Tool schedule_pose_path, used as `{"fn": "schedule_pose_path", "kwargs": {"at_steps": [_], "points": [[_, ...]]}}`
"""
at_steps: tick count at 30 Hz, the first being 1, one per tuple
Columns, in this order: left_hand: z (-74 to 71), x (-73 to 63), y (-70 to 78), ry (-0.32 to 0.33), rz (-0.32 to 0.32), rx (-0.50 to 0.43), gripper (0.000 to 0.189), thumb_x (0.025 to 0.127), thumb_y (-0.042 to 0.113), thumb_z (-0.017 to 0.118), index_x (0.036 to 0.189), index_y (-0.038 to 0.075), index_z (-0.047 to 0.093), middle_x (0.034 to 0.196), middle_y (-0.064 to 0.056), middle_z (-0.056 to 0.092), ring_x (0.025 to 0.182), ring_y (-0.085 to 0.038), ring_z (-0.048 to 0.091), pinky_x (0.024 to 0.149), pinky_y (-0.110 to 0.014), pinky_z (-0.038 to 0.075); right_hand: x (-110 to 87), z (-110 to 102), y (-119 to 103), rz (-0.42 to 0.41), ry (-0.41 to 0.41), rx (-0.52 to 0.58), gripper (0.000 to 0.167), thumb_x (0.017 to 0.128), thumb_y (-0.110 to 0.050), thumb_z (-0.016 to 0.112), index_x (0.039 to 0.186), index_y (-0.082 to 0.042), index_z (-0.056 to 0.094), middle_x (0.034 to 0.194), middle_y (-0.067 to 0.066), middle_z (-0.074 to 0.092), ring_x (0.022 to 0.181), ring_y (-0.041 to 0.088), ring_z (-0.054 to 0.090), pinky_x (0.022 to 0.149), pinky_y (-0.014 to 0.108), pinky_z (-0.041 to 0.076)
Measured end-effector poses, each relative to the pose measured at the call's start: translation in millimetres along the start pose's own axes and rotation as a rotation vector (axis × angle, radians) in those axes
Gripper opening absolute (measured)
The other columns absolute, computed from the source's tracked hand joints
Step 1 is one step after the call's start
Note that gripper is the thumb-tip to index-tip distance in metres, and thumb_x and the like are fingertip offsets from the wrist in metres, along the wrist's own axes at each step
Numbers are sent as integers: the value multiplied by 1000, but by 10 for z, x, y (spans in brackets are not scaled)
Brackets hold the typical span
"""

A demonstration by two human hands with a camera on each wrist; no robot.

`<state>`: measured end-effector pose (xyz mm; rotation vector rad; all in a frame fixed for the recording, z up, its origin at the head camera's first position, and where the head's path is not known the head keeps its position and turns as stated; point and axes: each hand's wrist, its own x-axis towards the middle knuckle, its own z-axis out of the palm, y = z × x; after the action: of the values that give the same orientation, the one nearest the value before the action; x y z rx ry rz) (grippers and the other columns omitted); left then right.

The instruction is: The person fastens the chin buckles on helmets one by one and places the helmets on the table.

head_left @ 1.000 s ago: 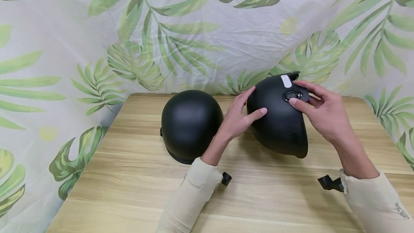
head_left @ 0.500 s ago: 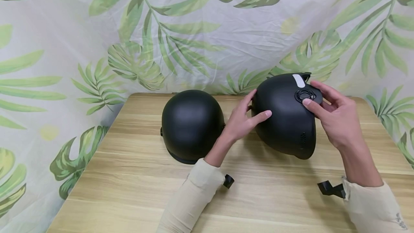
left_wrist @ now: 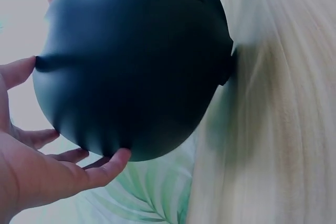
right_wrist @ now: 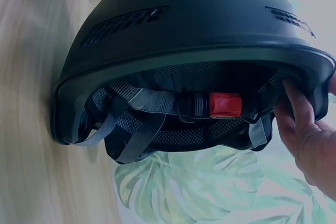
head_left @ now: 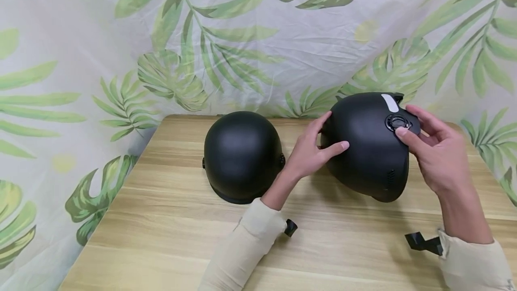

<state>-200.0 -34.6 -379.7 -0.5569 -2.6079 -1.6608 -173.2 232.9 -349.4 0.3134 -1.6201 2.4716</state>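
Observation:
A matte black helmet (head_left: 359, 152) is tilted on its side between both hands, at the right of the head view. My left hand (head_left: 308, 156) holds its crown, thumb and fingers spread around the curve. At the opposite side my right hand (head_left: 442, 156) pinches the rim by a round black side fitting (head_left: 397, 122), with a white sticker (head_left: 389, 103) above it. The right wrist view looks into the helmet, where grey straps (right_wrist: 157, 102) meet a red buckle (right_wrist: 224, 104); the right fingers reach inside the rim. In the left wrist view the dark crown (left_wrist: 126, 77) fills the middle.
A second black helmet (head_left: 242, 156) sits crown up on the wooden table (head_left: 161, 237), left of the left forearm. A leaf-patterned cloth (head_left: 226, 71) hangs behind the table. Black straps (head_left: 424, 242) stick out at both cuffs.
The held helmet has moved to the right with both hands on it, and its rim has turned a little further from the camera. The second helmet has stayed in place.

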Motion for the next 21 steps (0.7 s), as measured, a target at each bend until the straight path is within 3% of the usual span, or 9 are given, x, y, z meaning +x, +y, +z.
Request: {"fn": "schedule_pose_path", "kwargs": {"at_steps": [7, 15, 21], "points": [[47, 50, -148, -44, -44, -120, 93, 95, 46, 75, 172, 31, 26, 176, 3, 31, 160, -21, 37, 129, -46, 37, -5, -62, 2, -26, -35, 104, 53, 94, 28, 55, 140, 4, 67, 121, 12, 71, 96, 18, 81, 72, 26, 65], [144, 77, -219, -63, -31, -239, 95, 94, 44, 75, 172, 41, 20, 178, 10, 23, 163, -17, 29, 132, -52, 31, -32, -134, 4, -54, -53, 115, 56, 94, 30, 52, 143, 6, 63, 117, 14, 72, 94, 19, 81, 71, 26, 65], [190, 44, -167, -19, -39, -169, 96, 91, 49, 77, 171, 43, 22, 177, 11, 27, 161, -19, 34, 129, -55, 35, -63, -197, -8, -45, -34, 122, 56, 95, 29, 52, 145, 5, 63, 116, 13, 71, 92, 19, 81, 68, 26, 65]]}}
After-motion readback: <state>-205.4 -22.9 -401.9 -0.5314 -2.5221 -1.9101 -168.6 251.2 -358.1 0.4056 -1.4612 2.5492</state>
